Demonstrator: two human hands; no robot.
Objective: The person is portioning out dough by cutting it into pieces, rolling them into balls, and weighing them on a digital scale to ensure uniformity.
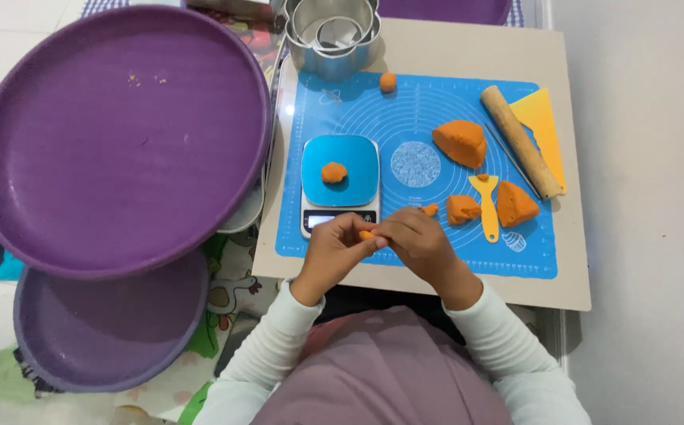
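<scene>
My left hand point(334, 250) and my right hand point(417, 240) meet at the near edge of the blue mat point(428, 260), pinching a small orange dough bit point(368, 234) between their fingertips. Just beyond them stands a kitchen scale point(340, 216) with a blue top, and an orange dough lump point(334, 172) lies on it. A tiny dough scrap point(430, 209) lies on the mat beside my right hand. Farther right lie two cut dough pieces point(463, 209) point(515, 205), a yellow spatula point(488, 206) between them, and a large dough mass point(461, 142).
A wooden rolling pin point(520, 142) and a yellow scraper point(545, 126) lie at the mat's right side. A small dough ball point(388, 82) sits at the far edge. Nested metal cutters point(334, 35) stand behind. Two purple trays point(113, 134) point(105, 330) fill the left.
</scene>
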